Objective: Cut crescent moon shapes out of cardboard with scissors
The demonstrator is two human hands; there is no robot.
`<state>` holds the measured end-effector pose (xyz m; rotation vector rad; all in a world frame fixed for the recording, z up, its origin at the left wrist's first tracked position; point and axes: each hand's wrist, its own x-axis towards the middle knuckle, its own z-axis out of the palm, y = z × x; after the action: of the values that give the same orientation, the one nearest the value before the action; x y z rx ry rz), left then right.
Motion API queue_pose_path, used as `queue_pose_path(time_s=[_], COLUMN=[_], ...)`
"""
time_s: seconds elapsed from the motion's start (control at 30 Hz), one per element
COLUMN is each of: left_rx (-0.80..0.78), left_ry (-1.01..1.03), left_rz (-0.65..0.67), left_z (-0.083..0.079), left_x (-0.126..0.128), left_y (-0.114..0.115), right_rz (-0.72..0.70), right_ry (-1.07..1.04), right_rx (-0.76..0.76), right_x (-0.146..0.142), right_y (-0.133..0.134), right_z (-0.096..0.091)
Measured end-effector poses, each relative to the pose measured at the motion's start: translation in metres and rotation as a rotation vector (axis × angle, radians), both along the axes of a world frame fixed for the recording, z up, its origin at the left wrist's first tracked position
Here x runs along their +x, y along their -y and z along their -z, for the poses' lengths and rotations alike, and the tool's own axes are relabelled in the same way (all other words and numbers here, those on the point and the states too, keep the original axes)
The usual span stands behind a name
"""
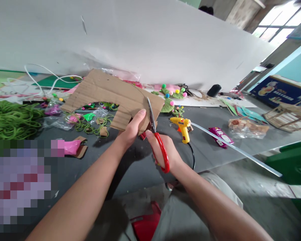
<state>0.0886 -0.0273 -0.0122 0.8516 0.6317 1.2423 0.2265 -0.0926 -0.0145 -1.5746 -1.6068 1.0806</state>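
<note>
A brown piece of corrugated cardboard [105, 88] with a curved notch along its lower edge is held up over the table. My left hand [134, 129] grips its lower right part, thumb on top and the other fingers hidden underneath. In my right hand [165, 150] is a pair of scissors [162, 147] with red handles, my fingers wrapped through the loops. The scissor blades point away from me and lie against the cardboard near its right end. Just right of the scissors, a yellow hot glue gun [182, 127] with a long clear glue stick rests on the table.
A heap of green cord [12, 118] lies at the left, near a pink pouch [72, 147]. Leafy pieces with coloured pompoms [168, 103] are behind the cardboard. A purple packet [220, 137] and a plastic bag [248, 128] lie right. A white board [140, 43] stands behind.
</note>
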Motion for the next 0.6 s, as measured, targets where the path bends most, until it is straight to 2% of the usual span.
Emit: queue_pose_path(time_s=[0.1, 0.43, 0.5, 0.6], left_rx=[0.012, 0.01, 0.001, -0.018], left_ry=[-0.008, -0.003, -0.018, -0.011], left_rz=[-0.026, 0.005, -0.002, -0.039], left_z=[-0.0003, 0.0014, 0.0012, 0.0014], left_x=[0.0005, 0.0004, -0.0014, -0.005], left_y=[0.0002, 0.0005, 0.0009, 0.0013], right_rz=[0.014, 0.052, 0.051, 0.024], right_ry=[-0.001, -0.078, -0.119, -0.246], right_rx=[0.015, 0.064, 0.021, -0.154], right_x=[-0.0019, -0.0034, -0.0039, -0.0038], right_y=[-0.0008, 0.0008, -0.0004, -0.0025], right_z=[0.0012, 0.009, 0.0088, 0.0052])
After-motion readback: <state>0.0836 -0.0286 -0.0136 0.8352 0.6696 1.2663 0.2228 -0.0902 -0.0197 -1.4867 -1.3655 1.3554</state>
